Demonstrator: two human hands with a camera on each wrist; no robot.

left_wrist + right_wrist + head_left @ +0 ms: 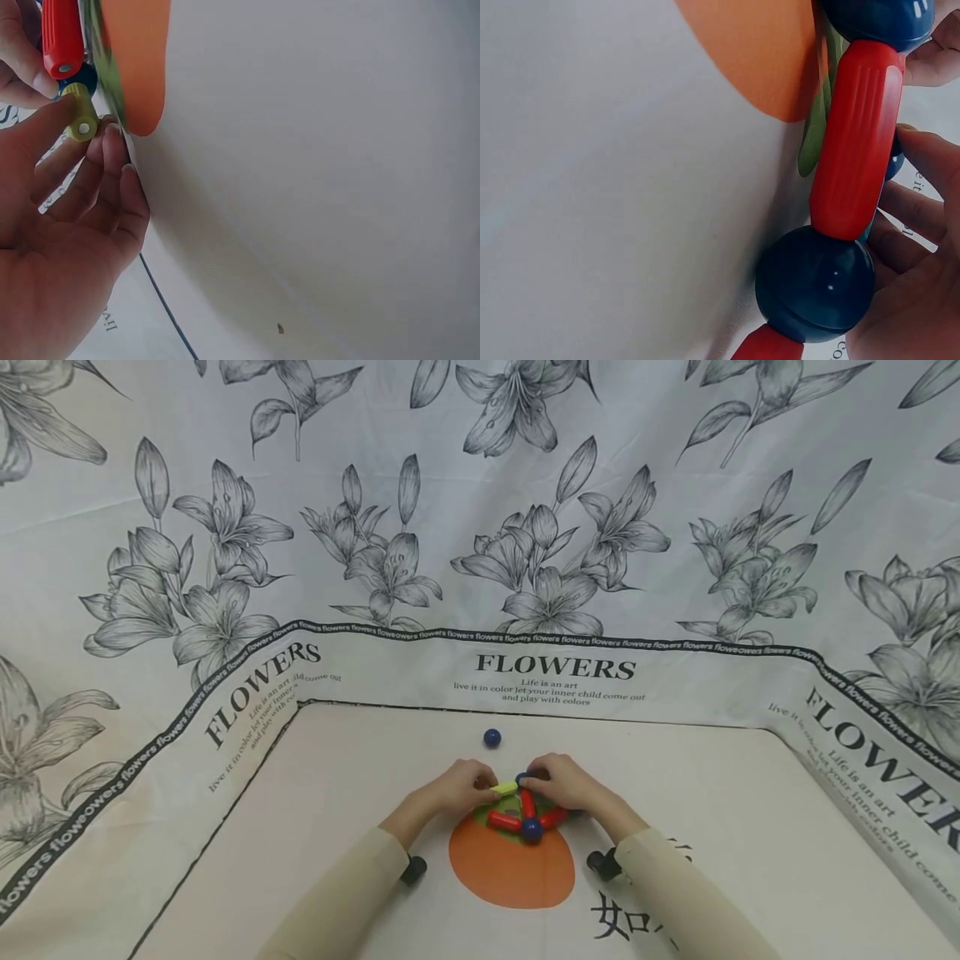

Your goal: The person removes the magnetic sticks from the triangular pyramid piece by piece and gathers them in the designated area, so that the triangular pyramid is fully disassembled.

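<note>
My left hand (456, 787) pinches a yellow-green rod (504, 788) between thumb and fingers. In the left wrist view, a pale round disc shows in that rod's free end. Close by, my right hand (562, 782) pinches a blue ball (521, 778) at the rod's other end. A red rod (528, 804) runs from there to a nearer blue ball (531, 830), where more red rods meet. Another red rod (859, 142) links two blue balls in the right wrist view, with a further red rod below, partly cut off. The right fingertips are partly hidden.
A loose blue ball (492, 737) lies farther back on the white tablecloth (360, 760). An orange fruit print (513, 872) lies under the joined pieces. Flower-printed cloth (555, 577) hangs behind and along both sides. Dark wrist devices (413, 870) sit beneath the sleeves.
</note>
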